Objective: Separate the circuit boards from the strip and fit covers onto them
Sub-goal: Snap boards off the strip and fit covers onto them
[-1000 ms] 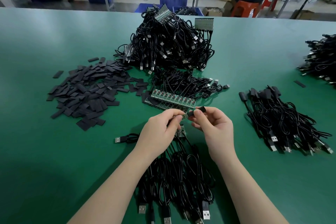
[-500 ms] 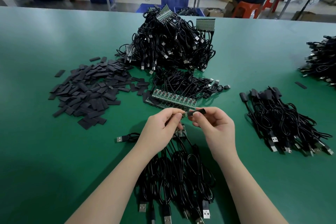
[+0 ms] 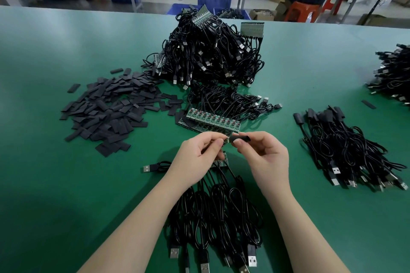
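Note:
My left hand (image 3: 199, 157) pinches a small green circuit board (image 3: 226, 141) whose tip shows past my fingers. My right hand (image 3: 265, 157) pinches a black sleeve cover (image 3: 240, 139), its open end touching the board's tip. Under my hands lies a short strip of boards (image 3: 220, 163) with black USB cables (image 3: 217, 213) trailing toward me. A longer green strip of boards (image 3: 213, 120) lies just beyond my hands. A heap of flat black covers (image 3: 111, 111) is spread at the left.
A big pile of cabled strips (image 3: 213, 51) stands at the table's middle back. Covered cables (image 3: 346, 146) lie in a bundle at the right, another black heap (image 3: 392, 75) at the far right edge. One loose USB plug (image 3: 147, 168) lies left of my hands.
The cover in my right hand has come closer to the board's tip. Both hands stay in nearly the same place.

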